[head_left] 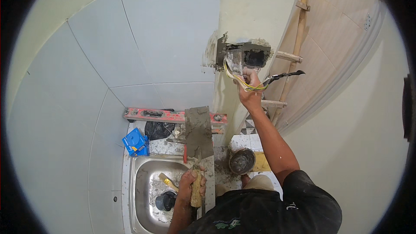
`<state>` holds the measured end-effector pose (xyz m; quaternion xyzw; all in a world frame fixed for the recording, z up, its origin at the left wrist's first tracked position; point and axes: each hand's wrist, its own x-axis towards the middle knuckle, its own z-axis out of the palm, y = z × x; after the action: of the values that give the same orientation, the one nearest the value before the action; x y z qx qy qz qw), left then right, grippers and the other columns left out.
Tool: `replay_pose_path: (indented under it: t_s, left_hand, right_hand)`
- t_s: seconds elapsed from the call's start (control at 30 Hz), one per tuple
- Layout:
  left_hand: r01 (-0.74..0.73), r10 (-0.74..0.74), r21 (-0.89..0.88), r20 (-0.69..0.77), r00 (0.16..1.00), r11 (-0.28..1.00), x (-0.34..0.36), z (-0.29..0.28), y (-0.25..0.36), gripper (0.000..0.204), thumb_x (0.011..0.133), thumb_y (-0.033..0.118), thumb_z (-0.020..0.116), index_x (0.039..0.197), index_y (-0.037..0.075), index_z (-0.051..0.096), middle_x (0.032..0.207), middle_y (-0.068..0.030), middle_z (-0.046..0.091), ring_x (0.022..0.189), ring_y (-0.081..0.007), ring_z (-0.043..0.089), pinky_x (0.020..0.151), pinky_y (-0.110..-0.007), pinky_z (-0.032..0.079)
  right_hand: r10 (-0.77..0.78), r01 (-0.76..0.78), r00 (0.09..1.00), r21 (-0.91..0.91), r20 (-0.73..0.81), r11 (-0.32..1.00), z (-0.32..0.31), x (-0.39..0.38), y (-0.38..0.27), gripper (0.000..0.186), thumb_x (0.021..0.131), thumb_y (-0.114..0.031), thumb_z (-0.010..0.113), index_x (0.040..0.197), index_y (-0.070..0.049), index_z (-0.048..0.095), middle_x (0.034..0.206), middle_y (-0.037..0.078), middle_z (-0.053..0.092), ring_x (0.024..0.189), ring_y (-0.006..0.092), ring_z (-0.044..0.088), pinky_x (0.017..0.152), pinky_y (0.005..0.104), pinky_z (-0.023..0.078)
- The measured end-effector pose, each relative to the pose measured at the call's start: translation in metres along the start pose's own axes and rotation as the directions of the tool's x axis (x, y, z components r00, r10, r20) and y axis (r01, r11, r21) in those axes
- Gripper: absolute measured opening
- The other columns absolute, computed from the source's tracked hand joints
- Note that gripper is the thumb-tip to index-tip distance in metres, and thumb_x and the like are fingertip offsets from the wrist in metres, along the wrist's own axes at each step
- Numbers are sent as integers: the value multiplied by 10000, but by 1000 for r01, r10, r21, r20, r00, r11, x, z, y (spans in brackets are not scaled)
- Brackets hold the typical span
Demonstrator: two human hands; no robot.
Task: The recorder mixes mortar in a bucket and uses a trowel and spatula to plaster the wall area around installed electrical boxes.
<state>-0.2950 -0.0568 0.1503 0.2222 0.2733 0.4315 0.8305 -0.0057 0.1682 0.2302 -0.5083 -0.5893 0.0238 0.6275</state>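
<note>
My left hand (189, 184) is wrapped round the wooden handle of a plastering trowel (196, 193). Grey mortar (199, 132) covers its rectangular blade, which sits over the counter by the sink. My right hand (251, 78) is raised to the wall, fingers closed just below a mortar-edged opening (255, 57). Beside those fingers is a grey-white, mortar-smeared piece (234, 62); what exactly they grip is hidden. Yellow-green and white wires (242, 83) loop across my right wrist, with a black-taped end (288, 75) sticking out to the right.
A red spirit level (164, 115) lies along the counter's back, near a blue box (135, 141) and black plastic bag (158, 130). The steel sink (143, 190) holds a brush (168, 181) and black cup (165, 201). A bucket (242, 161) stands below; a bamboo ladder (294, 39) leans right.
</note>
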Motion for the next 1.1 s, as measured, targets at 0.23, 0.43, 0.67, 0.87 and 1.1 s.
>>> replay_pose_path:
  t_s: [0.23, 0.43, 0.67, 0.87, 1.1]
  left_hand:
    - [24, -25, 15, 10, 1000, 1000, 1, 4, 1, 381, 950, 316, 530, 1196, 27, 504, 726, -94, 563, 473, -167, 547, 419, -278, 461]
    - [121, -120, -30, 43, 992, 992, 7, 10, -8, 415, 948, 318, 532, 1210, -1, 488, 731, -109, 561, 464, -165, 527, 418, -276, 441]
    - [250, -225, -126, 185, 957, 960, 16, 24, -16, 418, 947, 298, 521, 1228, -9, 478, 746, -116, 554, 455, -164, 505, 415, -275, 422]
    - [290, -234, -232, 243, 942, 928, 16, 13, -24, 415, 941, 272, 524, 1241, -8, 462, 751, -123, 551, 446, -169, 504, 402, -283, 422]
    - [201, -132, -267, 253, 958, 942, 4, 13, -14, 395, 940, 249, 540, 1235, -8, 480, 730, -114, 562, 442, -160, 512, 408, -276, 434]
  right_hand:
    - [291, -297, 955, 270, 63, 916, -54, -57, 0, 151, 897, -47, 575, 1030, -10, 515, 861, 60, 617, 735, 121, 613, 674, 247, 490]
    - [336, -301, 872, -151, 356, 942, -102, -141, -16, 166, 842, -61, 642, 989, -4, 587, 938, 140, 633, 775, 230, 629, 695, 334, 508]
    - [-136, 234, 845, -128, 518, 964, -118, -149, -31, 300, 720, -20, 758, 998, -72, 657, 1050, 161, 592, 928, 341, 593, 787, 393, 498]
    - [-193, 345, 789, -162, 583, 924, -134, -144, -25, 292, 714, -26, 762, 979, -117, 677, 1040, 167, 586, 907, 347, 585, 773, 402, 501]
    - [-71, 307, 770, -271, 634, 912, -163, -138, -12, 172, 798, -106, 722, 962, -76, 682, 926, 147, 635, 865, 314, 617, 739, 379, 511]
